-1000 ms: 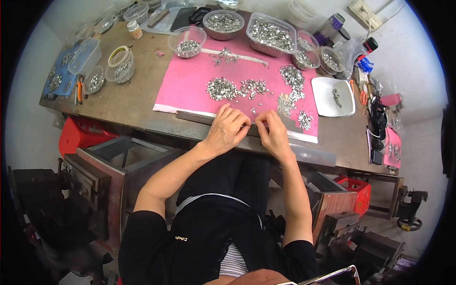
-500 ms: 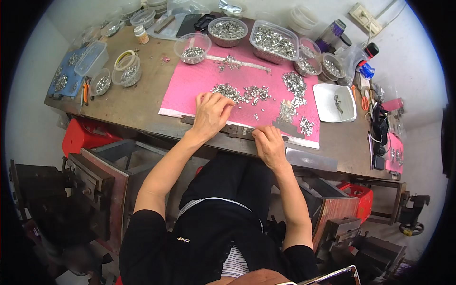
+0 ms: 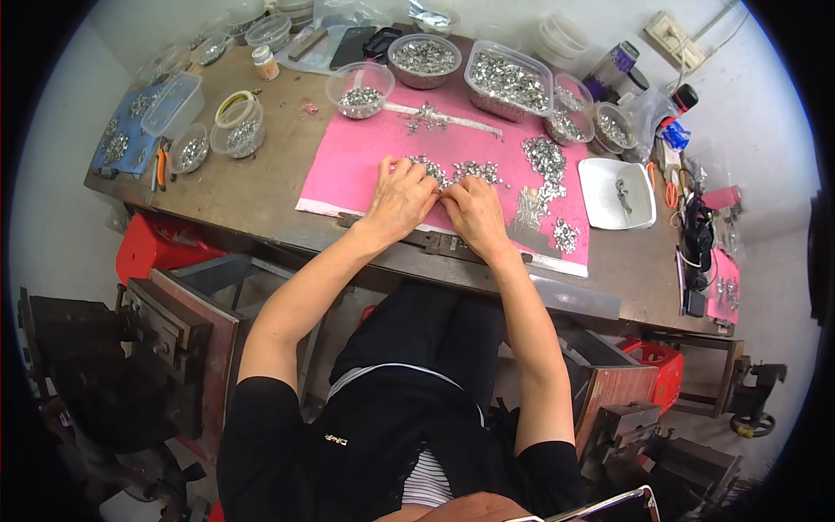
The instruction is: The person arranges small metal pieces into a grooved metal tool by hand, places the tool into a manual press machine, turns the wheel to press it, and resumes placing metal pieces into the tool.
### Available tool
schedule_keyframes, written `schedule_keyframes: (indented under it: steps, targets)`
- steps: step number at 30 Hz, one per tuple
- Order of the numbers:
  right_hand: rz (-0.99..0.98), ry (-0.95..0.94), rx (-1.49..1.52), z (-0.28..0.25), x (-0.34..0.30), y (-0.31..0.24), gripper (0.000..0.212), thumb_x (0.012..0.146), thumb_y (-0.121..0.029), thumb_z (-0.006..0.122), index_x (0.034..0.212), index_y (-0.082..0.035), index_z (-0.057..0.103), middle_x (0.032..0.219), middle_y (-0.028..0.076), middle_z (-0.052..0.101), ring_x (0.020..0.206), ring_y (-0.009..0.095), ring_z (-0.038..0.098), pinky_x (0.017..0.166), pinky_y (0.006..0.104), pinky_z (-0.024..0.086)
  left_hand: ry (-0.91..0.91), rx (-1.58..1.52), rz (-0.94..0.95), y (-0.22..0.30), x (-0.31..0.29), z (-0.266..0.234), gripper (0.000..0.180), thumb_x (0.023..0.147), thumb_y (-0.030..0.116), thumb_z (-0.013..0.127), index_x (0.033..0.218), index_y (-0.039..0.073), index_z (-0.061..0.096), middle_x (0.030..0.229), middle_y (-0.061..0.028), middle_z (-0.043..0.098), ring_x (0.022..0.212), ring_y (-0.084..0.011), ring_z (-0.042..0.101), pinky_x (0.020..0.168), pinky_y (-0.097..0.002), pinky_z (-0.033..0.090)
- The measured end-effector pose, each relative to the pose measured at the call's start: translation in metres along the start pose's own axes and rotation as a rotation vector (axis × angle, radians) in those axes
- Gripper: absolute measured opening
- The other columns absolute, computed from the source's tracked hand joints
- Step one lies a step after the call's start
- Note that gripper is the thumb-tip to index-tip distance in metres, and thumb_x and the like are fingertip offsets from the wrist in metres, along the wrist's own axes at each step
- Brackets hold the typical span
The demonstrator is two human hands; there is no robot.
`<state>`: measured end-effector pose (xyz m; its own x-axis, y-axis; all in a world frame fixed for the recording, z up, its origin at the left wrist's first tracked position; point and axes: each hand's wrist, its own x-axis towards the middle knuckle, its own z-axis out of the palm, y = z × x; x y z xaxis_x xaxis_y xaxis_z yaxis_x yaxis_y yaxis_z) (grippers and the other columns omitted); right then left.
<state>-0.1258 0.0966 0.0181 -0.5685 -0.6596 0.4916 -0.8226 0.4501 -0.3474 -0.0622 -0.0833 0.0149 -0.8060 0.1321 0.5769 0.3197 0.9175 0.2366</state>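
Note:
My left hand [image 3: 402, 202] and my right hand [image 3: 475, 214] meet fingertip to fingertip over the near part of the pink mat [image 3: 348, 165]. Both are closed in a pinch; whatever sits between the fingers is too small to make out. Just beyond them lie loose piles of small silvery metal pieces [image 3: 477, 172], partly covered by the left fingers. Below the hands, along the table's front edge, runs a dark metal bar [image 3: 444, 243] with small fittings on it. To the right of my right hand is a bunch of thin metal strips [image 3: 529, 207].
Behind the mat stand clear tubs of metal pieces [image 3: 509, 83] and a round bowl [image 3: 424, 59]. A white tray [image 3: 600, 193] holding a small metal part sits at the right. Orange-handled pliers [image 3: 161, 170] and a blue mat [image 3: 130, 139] are at the left.
My right hand has left the metal bar and moved up and left to meet my left hand. The left hand has shifted slightly right and its fingers now point inward.

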Motion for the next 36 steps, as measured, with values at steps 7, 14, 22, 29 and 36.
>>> schedule_keyframes:
  steps: [7, 14, 22, 29, 36]
  targets:
    - [0.011, 0.002, -0.083, -0.004, -0.005, 0.006, 0.005, 0.087, -0.008, 0.068, 0.092, -0.007, 0.07, 0.089, 0.01, 0.061, 0.09, 0.03, 0.06, 0.082, 0.0431, 0.044, -0.099, -0.079, 0.056, -0.005, -0.001, -0.002, 0.011, 0.087, 0.016, 0.073, 0.093, 0.01, 0.069, 0.093, -0.0043, 0.061, 0.098, -0.0256, 0.056, 0.099, -0.0496, 0.037]
    - [0.106, -0.029, 0.163, -0.012, -0.005, 0.012, 0.007, 0.087, -0.008, 0.069, 0.093, -0.006, 0.07, 0.088, 0.01, 0.063, 0.091, 0.03, 0.062, 0.082, 0.0432, 0.044, -0.048, -0.184, -0.04, -0.008, -0.003, -0.016, 0.009, 0.085, 0.015, 0.074, 0.093, 0.011, 0.07, 0.093, -0.0034, 0.063, 0.098, -0.0252, 0.058, 0.098, -0.0503, 0.037]
    - [0.024, -0.042, 0.005, -0.005, 0.0, 0.011, 0.007, 0.087, -0.009, 0.069, 0.091, -0.005, 0.066, 0.089, 0.012, 0.061, 0.091, 0.03, 0.062, 0.08, 0.0429, 0.043, -0.1, -0.109, 0.041, -0.008, 0.004, -0.001, 0.007, 0.087, 0.016, 0.073, 0.09, 0.012, 0.07, 0.092, -0.0021, 0.062, 0.098, -0.0242, 0.057, 0.098, -0.0502, 0.035]
    - [0.147, -0.017, 0.184, -0.048, -0.038, 0.001, 0.008, 0.089, -0.005, 0.068, 0.095, -0.004, 0.062, 0.089, 0.011, 0.061, 0.086, 0.03, 0.06, 0.078, 0.0414, 0.042, -0.052, -0.267, 0.067, 0.033, -0.009, -0.018, 0.007, 0.089, 0.014, 0.07, 0.092, 0.01, 0.066, 0.091, -0.0034, 0.061, 0.096, -0.0248, 0.057, 0.097, -0.0473, 0.036]
    - [0.068, 0.105, 0.147, -0.054, -0.079, -0.017, 0.017, 0.084, 0.0, 0.072, 0.094, -0.005, 0.06, 0.092, 0.009, 0.06, 0.084, 0.03, 0.058, 0.076, 0.0412, 0.043, 0.02, -0.4, 0.064, 0.071, -0.024, 0.001, 0.011, 0.085, 0.011, 0.072, 0.092, 0.008, 0.065, 0.093, -0.0053, 0.062, 0.093, -0.0262, 0.058, 0.092, -0.0432, 0.04]
